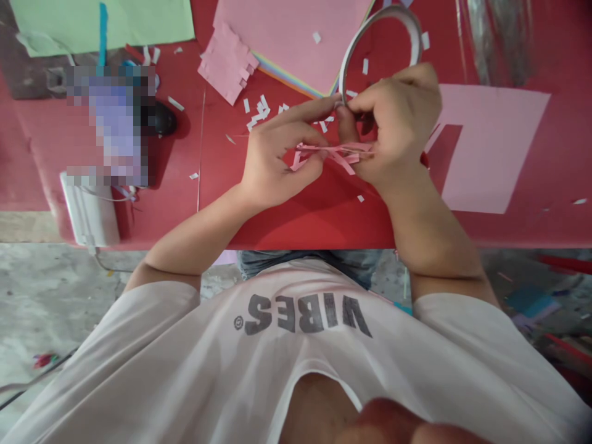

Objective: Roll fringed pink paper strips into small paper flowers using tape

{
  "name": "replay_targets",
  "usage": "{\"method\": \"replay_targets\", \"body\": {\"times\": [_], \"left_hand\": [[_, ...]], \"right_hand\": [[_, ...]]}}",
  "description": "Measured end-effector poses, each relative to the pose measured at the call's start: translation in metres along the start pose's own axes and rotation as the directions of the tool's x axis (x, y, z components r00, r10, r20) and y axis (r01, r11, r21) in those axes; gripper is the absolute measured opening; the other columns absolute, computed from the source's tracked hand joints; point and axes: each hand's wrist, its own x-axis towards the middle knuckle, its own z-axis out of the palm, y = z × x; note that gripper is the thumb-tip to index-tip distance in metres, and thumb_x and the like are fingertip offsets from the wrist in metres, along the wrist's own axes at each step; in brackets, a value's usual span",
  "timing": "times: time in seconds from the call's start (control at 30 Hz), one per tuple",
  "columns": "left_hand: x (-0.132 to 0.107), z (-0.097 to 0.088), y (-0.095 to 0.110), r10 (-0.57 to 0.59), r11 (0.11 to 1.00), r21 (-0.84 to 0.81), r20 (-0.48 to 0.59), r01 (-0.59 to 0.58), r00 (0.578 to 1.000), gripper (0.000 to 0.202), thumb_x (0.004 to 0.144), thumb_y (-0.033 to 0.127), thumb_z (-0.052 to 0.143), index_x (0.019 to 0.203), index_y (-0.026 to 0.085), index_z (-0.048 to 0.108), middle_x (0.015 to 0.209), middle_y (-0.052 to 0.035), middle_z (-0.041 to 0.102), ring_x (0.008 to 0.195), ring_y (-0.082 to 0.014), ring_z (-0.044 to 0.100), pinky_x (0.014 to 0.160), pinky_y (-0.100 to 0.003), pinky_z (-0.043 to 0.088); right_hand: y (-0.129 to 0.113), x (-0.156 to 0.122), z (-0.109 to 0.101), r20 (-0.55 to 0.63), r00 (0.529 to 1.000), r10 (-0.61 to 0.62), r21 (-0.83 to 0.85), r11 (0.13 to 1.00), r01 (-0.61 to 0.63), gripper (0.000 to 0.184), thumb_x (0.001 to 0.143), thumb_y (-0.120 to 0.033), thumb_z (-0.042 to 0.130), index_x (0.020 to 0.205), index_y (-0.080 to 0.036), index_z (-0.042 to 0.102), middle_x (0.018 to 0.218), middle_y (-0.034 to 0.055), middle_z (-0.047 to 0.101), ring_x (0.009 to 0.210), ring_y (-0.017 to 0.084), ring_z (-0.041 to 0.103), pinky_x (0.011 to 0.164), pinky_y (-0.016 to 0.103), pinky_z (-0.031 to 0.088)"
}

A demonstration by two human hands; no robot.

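Over the red table, my left hand (284,154) is closed, its thumb and finger pinching a thin piece of cut pink paper (340,154) with narrow strips sticking out. Its index fingertip reaches to the lower edge of a roll of white tape (414,31). My right hand (398,120) is closed on that roll, which stands up beyond the knuckles. The other end of the pink strips runs under the right hand's fingers, and how they grip it is partly hidden. Both hands are close together, nearly touching at the tape.
Small white scraps (261,110) lie scattered beyond the hands. A stack of coloured paper (296,37), a notched pink piece (227,61) and a cut pink sheet (499,148) rest on the red table (324,222). At left are a white power bank (90,213) with cable and green paper (115,28).
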Motion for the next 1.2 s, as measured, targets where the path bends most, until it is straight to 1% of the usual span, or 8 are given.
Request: {"method": "replay_targets", "body": {"times": [0.3, 0.5, 0.63, 0.73, 0.9, 0.97, 1.07, 1.2], "left_hand": [[0.003, -0.005, 0.013, -0.177, 0.984, -0.047, -0.056, 0.175, 0.983, 0.004, 0.081, 0.019, 0.079, 0.082, 0.021, 0.076, 0.103, -0.0051, 0.069, 0.105, -0.0244, 0.072, 0.098, -0.043, 0.06], [0.007, -0.005, 0.017, -0.048, 0.998, 0.035, -0.1, 0.052, 0.994, 0.02, 0.084, 0.008, 0.071, 0.089, 0.025, 0.081, 0.095, -0.0008, 0.071, 0.091, -0.0161, 0.068, 0.086, -0.032, 0.056], [0.009, -0.002, 0.008, -0.074, 0.984, -0.171, -0.147, 0.048, 0.986, 0.004, 0.081, 0.022, 0.083, 0.08, 0.025, 0.08, 0.077, 0.0018, 0.07, 0.074, -0.0125, 0.064, 0.067, -0.027, 0.05], [0.008, 0.005, 0.013, -0.267, 0.898, -0.402, -0.168, 0.181, 0.949, 0.017, 0.086, 0.025, 0.078, 0.069, 0.024, 0.077, 0.068, 0.003, 0.069, 0.06, -0.0105, 0.061, 0.057, -0.026, 0.045], [0.002, 0.016, 0.028, -0.488, 0.656, -0.676, -0.039, 0.337, 0.872, 0.029, 0.084, 0.029, 0.079, 0.06, 0.018, 0.068, 0.055, 0.0012, 0.06, 0.048, -0.0103, 0.054, 0.049, -0.025, 0.044], [0.001, 0.015, 0.028, -0.549, 0.57, -0.728, 0.007, 0.381, 0.836, 0.033, 0.084, 0.034, 0.079, 0.06, 0.018, 0.062, 0.056, 0.0016, 0.058, 0.052, -0.0104, 0.057, 0.053, -0.024, 0.049], [0.003, 0.006, 0.022, -0.603, 0.468, -0.792, 0.038, 0.393, 0.797, 0.024, 0.088, 0.039, 0.073, 0.073, 0.021, 0.065, 0.076, 0.0016, 0.066, 0.072, -0.0126, 0.067, 0.078, -0.028, 0.06], [0.012, -0.009, 0.009, -0.456, 0.409, -0.848, 0.131, 0.338, 0.88, 0.009, 0.085, 0.037, 0.073, 0.093, 0.034, 0.075, 0.117, 0.0104, 0.074, 0.099, -0.0129, 0.066, 0.094, -0.027, 0.06]], "right_hand": [[0.004, 0.001, 0.012, -0.103, 0.967, -0.233, -0.004, 0.972, 0.234, 0.027, 0.087, -0.06, 0.066, 0.088, -0.034, 0.058, 0.073, -0.0017, 0.068, 0.063, 0.022, 0.051, 0.092, 0.053, 0.042], [0.004, 0.0, 0.013, 0.001, 0.987, -0.163, 0.084, 0.983, 0.162, 0.037, 0.086, -0.07, 0.064, 0.093, -0.034, 0.06, 0.079, -0.0027, 0.069, 0.067, 0.021, 0.057, 0.102, 0.058, 0.043], [0.004, -0.007, 0.017, 0.056, 0.998, -0.006, 0.129, 0.992, -0.001, 0.043, 0.083, -0.074, 0.065, 0.092, -0.032, 0.063, 0.08, 0.003, 0.067, 0.087, 0.029, 0.064, 0.104, 0.062, 0.047], [0.004, -0.015, 0.028, 0.011, 0.998, 0.056, 0.221, 0.974, -0.057, 0.044, 0.086, -0.074, 0.061, 0.093, -0.031, 0.064, 0.084, 0.0049, 0.066, 0.098, 0.033, 0.064, 0.1, 0.064, 0.049], [-0.015, -0.022, 0.037, -0.148, 0.986, 0.079, 0.405, 0.914, -0.012, 0.035, 0.096, -0.063, 0.052, 0.094, -0.03, 0.062, 0.085, 0.0034, 0.063, 0.086, 0.026, 0.065, 0.088, 0.057, 0.055], [-0.026, -0.022, 0.035, -0.242, 0.966, 0.086, 0.458, 0.888, 0.036, 0.029, 0.097, -0.058, 0.053, 0.092, -0.03, 0.06, 0.081, 0.0024, 0.061, 0.082, 0.024, 0.063, 0.084, 0.052, 0.055], [-0.027, -0.016, 0.032, -0.232, 0.951, 0.205, 0.477, 0.876, -0.073, 0.028, 0.101, -0.056, 0.047, 0.095, -0.03, 0.056, 0.084, 0.003, 0.06, 0.081, 0.023, 0.062, 0.08, 0.046, 0.055], [0.004, -0.004, 0.042, -0.079, 0.977, 0.197, 0.31, 0.937, -0.164, 0.013, 0.1, -0.039, 0.05, 0.091, -0.031, 0.055, 0.086, 0.001, 0.062, 0.079, 0.021, 0.061, 0.082, 0.044, 0.053]]}}
